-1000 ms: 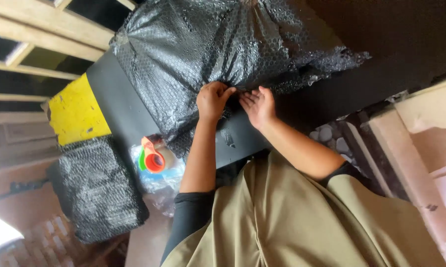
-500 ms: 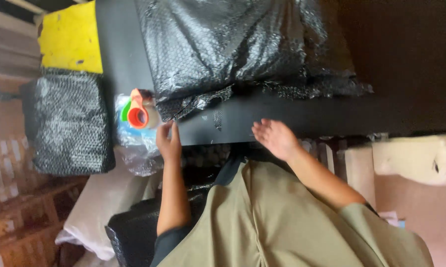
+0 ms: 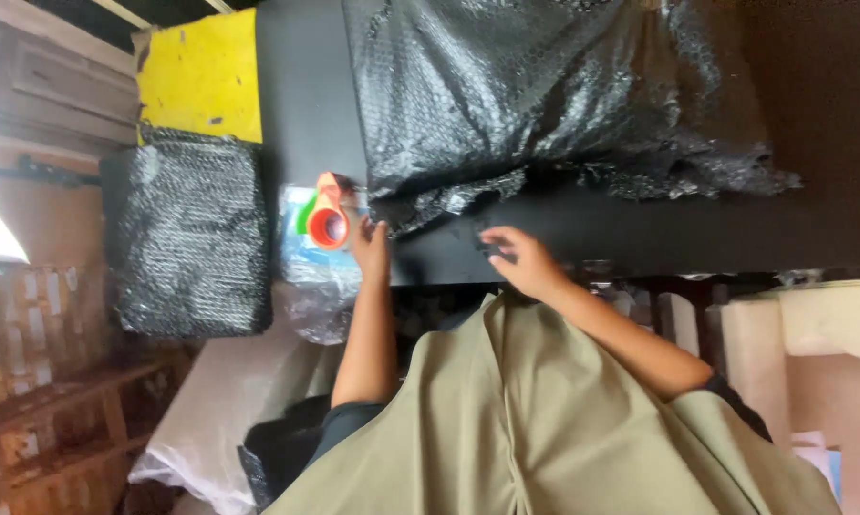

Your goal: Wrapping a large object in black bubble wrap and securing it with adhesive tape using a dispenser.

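My left hand [image 3: 370,250] reaches to an orange tape dispenser [image 3: 330,219] at the left end of the black table [image 3: 640,234]. Its fingertips touch the dispenser's side, and I see no closed grip on it. My right hand [image 3: 522,262] lies on the table's near edge with its fingers spread over the dark top. A large bundle in black bubble wrap [image 3: 544,95] fills the table beyond both hands. Its crumpled loose edge hangs just above my left fingers.
A smaller parcel in black bubble wrap [image 3: 193,238] stands left of the table, below a yellow board [image 3: 201,76]. Clear plastic bags [image 3: 306,277] lie under the dispenser and a white sack [image 3: 229,401] is on the floor. Wooden frames [image 3: 811,324] are at the right.
Both hands came off the big wrapped bundle. My left hand moved left to the tape dispenser and my right hand dropped to the table's near edge. The view swung left.
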